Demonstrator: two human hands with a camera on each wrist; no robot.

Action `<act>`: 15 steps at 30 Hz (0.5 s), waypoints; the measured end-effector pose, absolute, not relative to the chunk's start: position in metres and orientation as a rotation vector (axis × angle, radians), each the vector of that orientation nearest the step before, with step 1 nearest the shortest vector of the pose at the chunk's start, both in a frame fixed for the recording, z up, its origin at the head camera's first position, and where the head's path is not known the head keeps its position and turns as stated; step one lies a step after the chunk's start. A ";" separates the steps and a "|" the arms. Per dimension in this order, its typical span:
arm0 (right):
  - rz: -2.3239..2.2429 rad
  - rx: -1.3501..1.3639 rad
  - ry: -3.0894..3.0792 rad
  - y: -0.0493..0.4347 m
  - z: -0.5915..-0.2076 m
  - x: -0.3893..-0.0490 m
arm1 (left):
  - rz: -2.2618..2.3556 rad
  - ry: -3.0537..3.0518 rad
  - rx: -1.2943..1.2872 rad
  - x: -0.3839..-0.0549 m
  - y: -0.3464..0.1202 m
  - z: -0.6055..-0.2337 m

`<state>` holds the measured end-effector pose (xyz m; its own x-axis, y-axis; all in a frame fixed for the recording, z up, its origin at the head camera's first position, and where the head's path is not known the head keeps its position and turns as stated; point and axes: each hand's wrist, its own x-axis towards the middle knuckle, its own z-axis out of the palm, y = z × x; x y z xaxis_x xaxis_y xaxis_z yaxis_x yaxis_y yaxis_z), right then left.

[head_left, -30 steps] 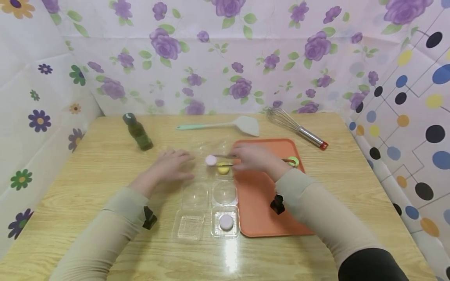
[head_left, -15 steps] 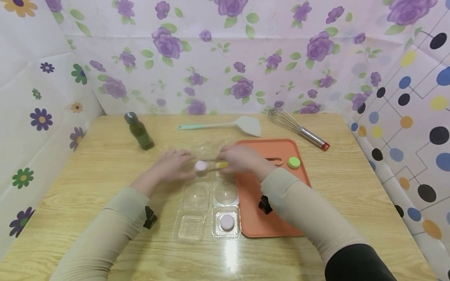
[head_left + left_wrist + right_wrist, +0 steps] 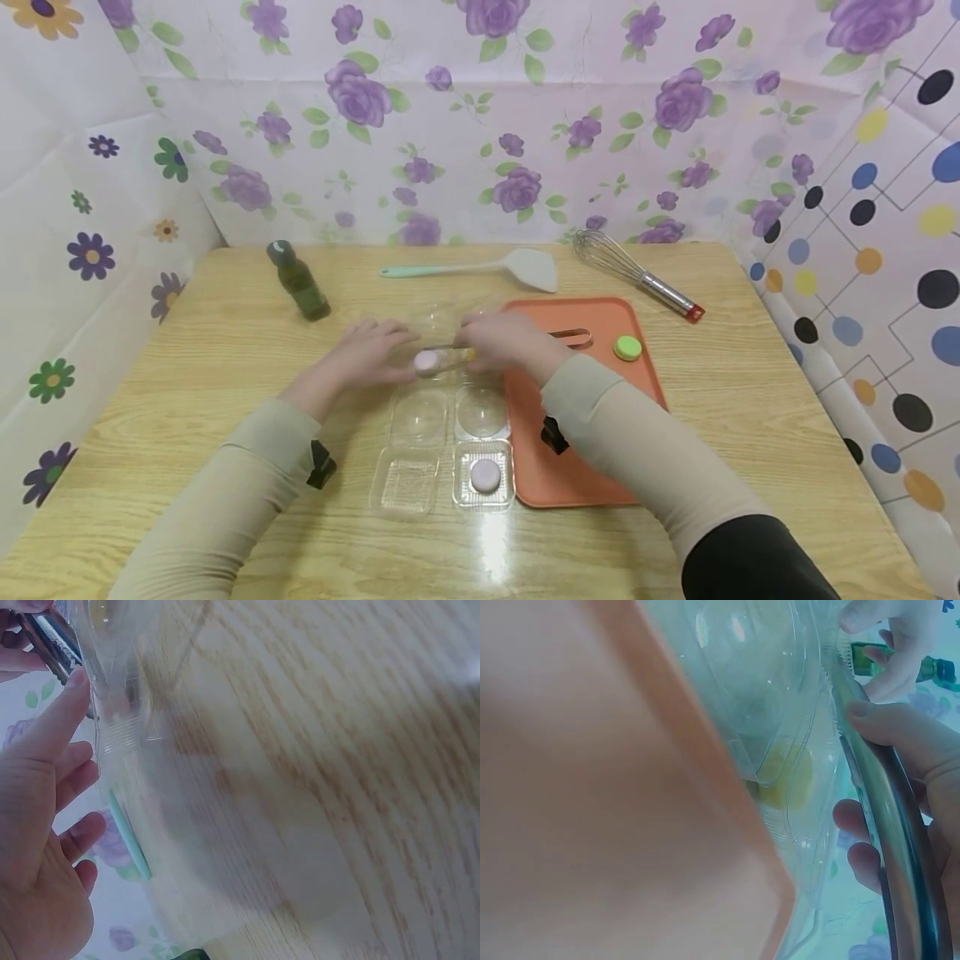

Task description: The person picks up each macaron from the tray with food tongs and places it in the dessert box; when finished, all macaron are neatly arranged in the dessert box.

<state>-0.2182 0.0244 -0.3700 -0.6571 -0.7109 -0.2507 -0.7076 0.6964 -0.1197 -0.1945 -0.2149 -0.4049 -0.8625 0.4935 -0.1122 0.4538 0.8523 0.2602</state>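
My right hand [image 3: 498, 340] grips metal tongs [image 3: 889, 802], their bent end over the orange tray [image 3: 581, 492]. Between the tong tips is a pale lilac macaron [image 3: 427, 362], low over the far left part of the clear plastic containers [image 3: 420, 417]. My left hand [image 3: 367, 354] lies just left of it, its thumb right at the container's edge in the left wrist view. A yellow macaron [image 3: 787, 776] sits in the far right compartment, partly hidden by my right hand in the head view. Another lilac macaron [image 3: 485, 475] lies in the near right compartment.
A green macaron [image 3: 627, 347] lies on the tray's far right. Behind stand a dark green bottle [image 3: 300, 283], a spatula [image 3: 528, 268] and a whisk [image 3: 637, 275]. Raised clear lids [image 3: 482, 410] sit between the compartments. Patterned sheets surround the table's far and side edges.
My right hand has moved left with the tongs, carrying the lilac macaron from beside the yellow one toward my left hand. The green macaron came into full view. The left hand stays nearly still.
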 end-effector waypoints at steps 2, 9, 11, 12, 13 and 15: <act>-0.007 -1.126 2.630 0.024 -0.370 -0.218 | 0.342 2.856 0.732 -0.194 -0.214 -0.404; -0.022 -1.135 2.626 0.026 -0.369 -0.219 | 0.331 2.867 0.749 -0.194 -0.212 -0.405; -0.025 -1.135 2.624 0.027 -0.369 -0.219 | 0.332 2.864 0.742 -0.194 -0.212 -0.405; -0.029 -1.138 2.625 0.027 -0.369 -0.218 | 0.336 2.861 0.739 -0.193 -0.212 -0.404; -0.035 -1.139 2.627 0.028 -0.369 -0.218 | 0.337 2.859 0.737 -0.193 -0.212 -0.403; -0.046 -1.156 2.637 0.029 -0.370 -0.218 | 0.342 2.859 0.736 -0.192 -0.212 -0.402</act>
<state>-0.2184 0.0293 -0.3701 -0.6490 -0.7269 -0.2243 -0.7187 0.6826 -0.1326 -0.1920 -0.2123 -0.4022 -0.8639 0.4923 -0.1059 0.4534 0.8520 0.2618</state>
